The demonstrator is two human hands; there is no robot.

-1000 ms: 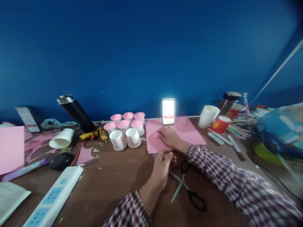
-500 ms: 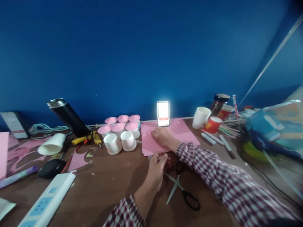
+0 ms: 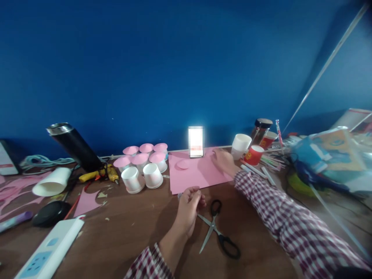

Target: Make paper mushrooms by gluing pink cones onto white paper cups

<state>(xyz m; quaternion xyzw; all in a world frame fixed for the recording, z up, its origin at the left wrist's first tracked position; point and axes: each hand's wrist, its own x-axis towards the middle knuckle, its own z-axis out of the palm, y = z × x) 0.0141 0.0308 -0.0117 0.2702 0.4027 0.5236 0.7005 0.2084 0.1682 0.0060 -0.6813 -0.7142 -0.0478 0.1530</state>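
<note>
My left hand [image 3: 189,207] is closed over the table, its thumb against curled fingers. What they hold, if anything, is hidden. Beside it lie black-handled scissors [image 3: 213,224] with blades apart. My right hand [image 3: 226,161] rests at the right part of the pink paper sheets [image 3: 200,176]. Its fingers bend down together near the far edge, and I cannot make out what is under the tips. A pink paper disc [image 3: 183,164] lies on the left part of the sheets. Behind them a phone [image 3: 196,142] with a bright screen leans against the wall.
Left of the sheets stand several white cups topped with pink discs [image 3: 140,159], plus two upturned white cups [image 3: 152,176]. Further left are a black flask [image 3: 77,147], a glue gun [image 3: 109,173] and a power strip [image 3: 49,248]. A white cup [image 3: 241,146] and red cup [image 3: 254,155] stand right.
My right hand has moved right across the pink sheets, uncovering the pink disc on their left part. My left hand stays closed near the scissors. The view has shifted slightly right.
</note>
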